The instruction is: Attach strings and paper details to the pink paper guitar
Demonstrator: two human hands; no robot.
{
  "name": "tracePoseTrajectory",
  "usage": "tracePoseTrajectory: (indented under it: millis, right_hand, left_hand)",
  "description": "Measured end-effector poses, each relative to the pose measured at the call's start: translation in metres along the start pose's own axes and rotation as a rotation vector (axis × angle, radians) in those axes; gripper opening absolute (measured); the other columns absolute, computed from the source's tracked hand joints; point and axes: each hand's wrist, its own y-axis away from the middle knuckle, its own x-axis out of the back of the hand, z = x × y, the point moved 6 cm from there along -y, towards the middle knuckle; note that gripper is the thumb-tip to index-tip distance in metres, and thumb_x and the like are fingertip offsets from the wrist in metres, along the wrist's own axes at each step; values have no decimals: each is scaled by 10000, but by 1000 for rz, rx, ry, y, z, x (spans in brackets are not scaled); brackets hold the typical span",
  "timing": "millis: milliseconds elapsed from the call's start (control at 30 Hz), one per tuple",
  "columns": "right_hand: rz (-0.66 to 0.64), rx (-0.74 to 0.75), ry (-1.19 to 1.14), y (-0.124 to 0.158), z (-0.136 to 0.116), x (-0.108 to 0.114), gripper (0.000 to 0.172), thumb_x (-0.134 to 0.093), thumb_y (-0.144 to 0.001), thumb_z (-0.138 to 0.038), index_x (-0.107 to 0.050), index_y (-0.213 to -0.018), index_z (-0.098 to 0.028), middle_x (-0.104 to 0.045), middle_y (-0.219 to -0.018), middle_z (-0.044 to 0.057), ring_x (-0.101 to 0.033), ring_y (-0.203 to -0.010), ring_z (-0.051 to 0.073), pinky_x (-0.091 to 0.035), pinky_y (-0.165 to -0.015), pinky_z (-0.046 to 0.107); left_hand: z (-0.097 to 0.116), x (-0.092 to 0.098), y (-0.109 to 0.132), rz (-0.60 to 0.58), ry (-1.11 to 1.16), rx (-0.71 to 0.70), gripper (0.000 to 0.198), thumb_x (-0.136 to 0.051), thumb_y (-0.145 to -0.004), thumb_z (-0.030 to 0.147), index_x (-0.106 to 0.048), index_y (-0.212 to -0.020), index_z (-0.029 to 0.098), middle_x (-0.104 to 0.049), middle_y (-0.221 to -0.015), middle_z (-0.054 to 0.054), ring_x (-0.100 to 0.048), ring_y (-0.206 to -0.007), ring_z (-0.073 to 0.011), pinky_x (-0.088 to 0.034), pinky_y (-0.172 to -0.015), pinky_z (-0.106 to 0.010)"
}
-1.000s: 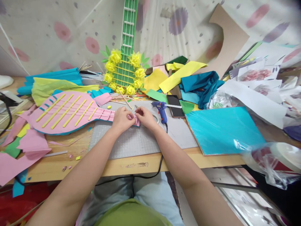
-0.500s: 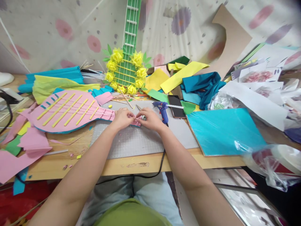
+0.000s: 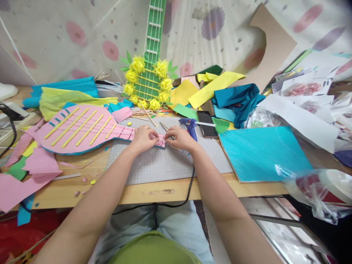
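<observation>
Over grey mat (image 3: 151, 169) on tbl (image 3: 214, 187), curtain (image 3: 184, 40) behind: L hand (image 3: 143, 139) curled on pink guitar (image 3: 82, 128), R hand (image 3: 180, 139), grip unclear

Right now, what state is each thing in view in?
Pink guitar, lying flat, strung
Green guitar, upright, strung
Left hand, curled over the pink guitar
Right hand, curled at the pink guitar's end
Glue gun, lying on its side
Phone, face up, screen dark
Blue board, lying flat
Dark blue sheet, crumpled

Head view — forward, downward, over desk (image 3: 132, 197)
</observation>
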Motion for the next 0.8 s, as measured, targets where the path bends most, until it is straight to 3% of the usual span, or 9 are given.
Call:
tracePoseTrajectory:
  millis: [400, 800]
  right_hand:
    - [-211, -101, -40, 4, 5, 3, 129, -515, -627, -87, -623, -645, -154, -547, -667, -2, -472, -646, 107, -338, -614, 218]
    - [-127, -125, -156, 2, 0, 4, 132, -514, -637, -100, -628, -685, -147, -545, -706, -4, -456, -647, 96, -346, -634, 218]
  left_hand:
    - [-2, -1, 1, 4, -9, -23, 112, -603, -705, 285, -679, -738, 209, -557, -803, -43, -496, -907, -221, -332, -768, -356]
    - [12, -4, 4, 40, -37, -121, 117, -598, -702, 280, -687, -767, 239, -540, -810, -42, -478, -913, -224, -300, -772, -366]
